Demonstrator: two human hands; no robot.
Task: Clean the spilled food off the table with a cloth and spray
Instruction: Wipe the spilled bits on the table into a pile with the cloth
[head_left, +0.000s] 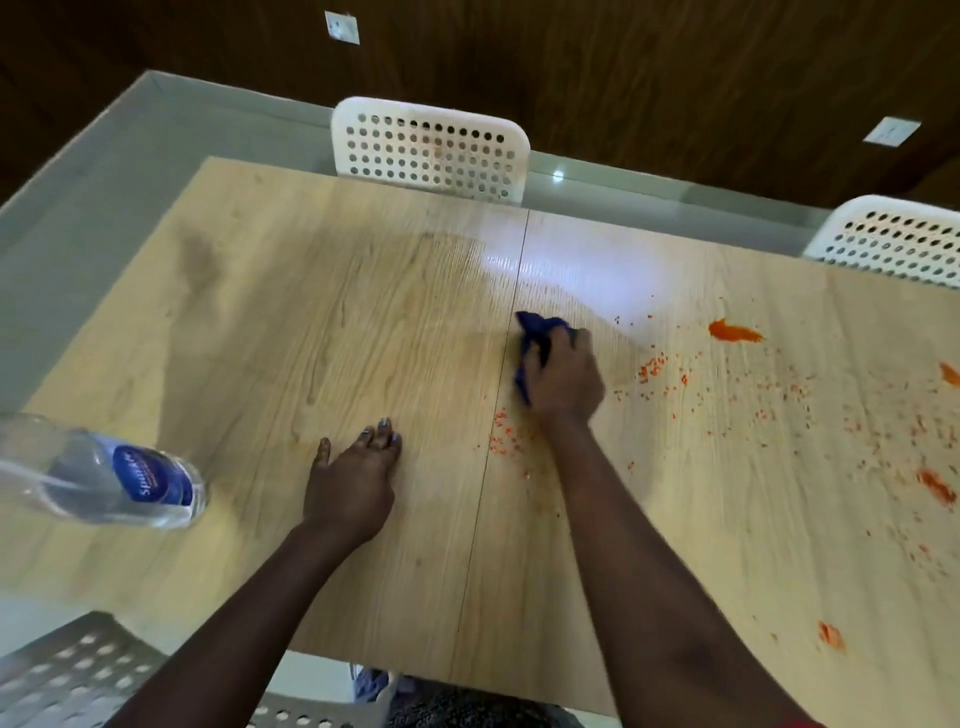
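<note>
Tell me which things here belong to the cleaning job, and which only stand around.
Job: blue cloth held in right hand; orange spill; clear bottle; table.
Around: white chairs; left hand resting flat.

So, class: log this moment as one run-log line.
right hand: grips blue cloth on table | left hand: flat on table | orange spill: remains | bottle: untouched

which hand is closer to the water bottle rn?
Left. The left hand rests flat on the table, just right of the bottle with bare wood between them. The right hand grips the blue cloth farther right, past the table seam.
</note>
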